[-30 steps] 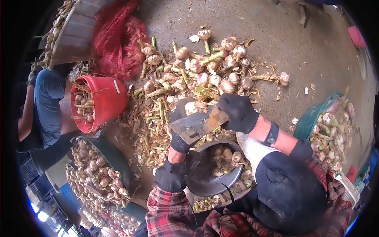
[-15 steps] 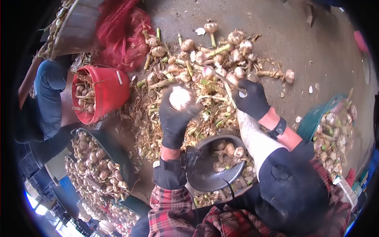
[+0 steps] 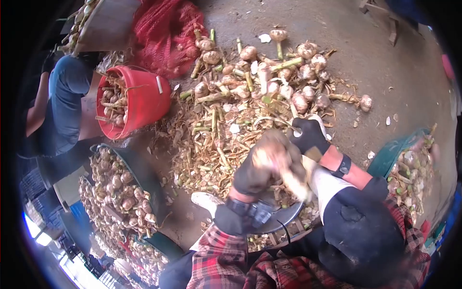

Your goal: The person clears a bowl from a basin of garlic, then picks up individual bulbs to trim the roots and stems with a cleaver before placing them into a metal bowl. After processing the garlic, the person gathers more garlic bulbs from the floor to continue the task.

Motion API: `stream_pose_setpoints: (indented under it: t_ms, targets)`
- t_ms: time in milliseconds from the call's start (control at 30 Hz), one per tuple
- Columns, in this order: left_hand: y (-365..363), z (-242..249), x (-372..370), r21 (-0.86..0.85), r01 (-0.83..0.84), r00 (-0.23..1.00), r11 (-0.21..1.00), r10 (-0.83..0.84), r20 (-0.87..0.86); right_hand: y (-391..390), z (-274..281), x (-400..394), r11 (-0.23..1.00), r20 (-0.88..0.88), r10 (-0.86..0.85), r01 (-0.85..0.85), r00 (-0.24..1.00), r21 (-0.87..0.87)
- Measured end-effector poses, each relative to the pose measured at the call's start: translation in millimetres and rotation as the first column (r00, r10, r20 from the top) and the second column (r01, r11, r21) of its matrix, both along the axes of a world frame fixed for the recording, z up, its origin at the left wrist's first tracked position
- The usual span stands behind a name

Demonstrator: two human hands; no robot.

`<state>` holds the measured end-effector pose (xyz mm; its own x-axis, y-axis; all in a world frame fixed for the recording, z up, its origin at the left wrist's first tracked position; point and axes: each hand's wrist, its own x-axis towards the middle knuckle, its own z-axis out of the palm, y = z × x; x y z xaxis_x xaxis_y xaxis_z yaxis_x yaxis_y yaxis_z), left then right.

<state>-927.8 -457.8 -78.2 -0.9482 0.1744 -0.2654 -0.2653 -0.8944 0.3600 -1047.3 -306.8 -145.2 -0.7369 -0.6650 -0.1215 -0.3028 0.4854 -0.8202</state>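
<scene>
My left hand [image 3: 250, 176], in a dark glove, is closed around a garlic bulb [image 3: 269, 156], blurred by motion. A pale stem points down and to the right from it. Close beside it, my gloved right hand [image 3: 310, 137] is curled shut at the near edge of the garlic pile [image 3: 288, 89]. A thin blade-like tool appears to be in that hand, though most of it is hidden. Under my left wrist is a dark metal bowl [image 3: 284, 217], largely covered by my hands. Stems and dry leaf scraps [image 3: 207, 164] lie around.
A red bucket [image 3: 151, 103] of garlic stands at the left by a seated person's leg [image 3: 72, 96]. Red mesh netting [image 3: 168, 38] lies behind it. Full green tubs sit at lower left [image 3: 139, 178] and right [image 3: 390, 154]. My dark-clothed knee [image 3: 358, 236] is at lower right.
My left hand has moved right and down with the garlic bulb, to just beside my right hand. The bulb now covers part of the bowl. The view has shifted slightly.
</scene>
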Motion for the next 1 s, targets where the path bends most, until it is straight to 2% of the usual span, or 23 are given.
stream_pose_setpoints:
  t_ms: [67, 100, 133, 167, 200, 233, 267, 300, 333, 400, 433, 500, 600, 633, 667, 733, 800, 833, 867, 933, 1000]
  targets:
    - [-30.4, 5.6, 2.0, -0.100, 0.134, 0.940, 0.986, -0.158, -0.303, 1.2, 0.5, 0.6, 0.991, -0.045, 0.135, -0.134, 0.990, 0.021]
    - [-61.9, -3.1, 9.2, -0.309, 0.193, 0.944, 0.931, -0.262, -0.201, 3.5, -0.8, -0.1, 0.988, -0.047, 0.157, -0.157, 0.986, 0.010]
    - [-88.1, -10.4, 11.4, -0.501, 0.106, 0.988, 0.859, -0.149, -0.046, 4.8, -2.2, 1.7, 0.985, -0.042, 0.173, -0.173, 0.984, 0.001]
    - [-112.1, -11.6, 2.8, -0.825, 0.163, 0.977, 0.541, 0.030, 0.213, 4.4, -0.9, 5.0, 0.986, -0.032, 0.168, -0.169, 0.985, 0.001]
    - [-132.3, -27.9, -5.9, -0.970, 0.043, 0.983, 0.240, 0.165, 0.084, 3.9, 3.1, 5.4, 0.989, -0.033, 0.147, -0.146, 0.989, 0.026]
    - [-157.1, -48.9, -15.1, -0.983, 0.143, 0.973, -0.117, 0.197, 0.118, 1.7, 5.5, 2.3, 0.991, -0.046, 0.129, -0.127, 0.991, 0.051]
    - [-181.2, -82.4, -21.2, -0.877, 0.035, 0.987, -0.479, 0.154, -0.045, -0.4, 5.4, 0.1, 0.990, -0.058, 0.131, -0.128, 0.990, 0.053]
    - [-196.2, -89.2, -35.0, -0.763, -0.001, 0.997, -0.646, 0.063, -0.054, -1.3, 5.2, 0.4, 0.993, -0.043, 0.108, -0.105, 0.993, 0.058]
    - [-214.7, -107.2, -46.8, -0.684, 0.105, 0.994, -0.722, 0.055, 0.094, -1.7, 5.6, 1.2, 0.995, -0.026, 0.082, -0.080, 0.996, 0.063]
    - [-227.0, -118.4, -71.2, -0.611, 0.324, 0.914, -0.722, 0.072, 0.399, -1.4, 8.4, -0.8, 0.986, 0.017, 0.093, -0.095, 0.996, 0.139]
    - [-230.5, -118.7, -77.6, -0.620, 0.317, 0.917, -0.717, 0.065, 0.394, -0.6, 5.6, -1.3, 0.990, 0.016, 0.074, -0.075, 0.997, 0.117]
    - [-234.1, -117.5, -80.0, -0.659, 0.290, 0.886, -0.694, -0.065, 0.459, 3.2, 1.2, 2.6, 0.993, 0.029, 0.051, -0.053, 0.998, 0.104]
    - [-230.5, -115.3, -74.3, -0.636, 0.376, 0.863, -0.674, 0.005, 0.505, -1.9, 1.8, -0.1, 0.991, 0.049, 0.043, -0.049, 0.998, 0.123]
    - [-231.5, -118.8, -62.6, -0.646, 0.291, 0.899, -0.705, -0.029, 0.437, -3.2, 5.6, -1.4, 0.991, 0.058, 0.041, -0.048, 0.997, 0.128]
    - [-231.9, -123.1, -52.2, -0.706, 0.262, 0.928, -0.658, -0.028, 0.371, -3.7, 8.6, -2.7, 0.990, 0.066, 0.040, -0.048, 0.997, 0.134]
    - [-213.6, -97.6, -42.1, -0.804, 0.296, 0.954, -0.516, 0.112, 0.279, -3.4, 10.4, -4.7, 0.995, 0.033, 0.031, -0.034, 0.999, 0.095]
    - [-207.7, -95.2, -27.1, -0.913, 0.145, 0.980, -0.381, 0.179, 0.081, -2.8, 14.4, -3.0, 0.998, -0.022, 0.011, -0.009, 1.000, 0.063]
    - [-192.5, -79.0, -25.4, -0.964, 0.138, 0.963, -0.230, 0.260, 0.076, -5.6, 18.0, -3.5, 0.999, -0.043, 0.016, -0.015, 0.999, 0.028]
    - [-180.4, -68.1, -20.5, -0.993, 0.080, 0.967, -0.085, 0.250, 0.057, -10.0, 22.7, -4.8, 1.000, -0.068, 0.023, -0.024, 0.997, -0.006]
    - [-137.7, -26.0, -26.1, -0.933, 0.132, 0.949, 0.334, 0.229, 0.216, -19.4, 37.9, -7.0, 0.995, -0.120, 0.071, -0.078, 0.990, -0.058]
    - [-109.5, -15.6, -34.0, -0.993, -0.055, 0.997, 0.109, 0.063, -0.048, -24.4, 47.6, -9.0, 0.980, -0.228, 0.155, -0.179, 0.961, -0.089]
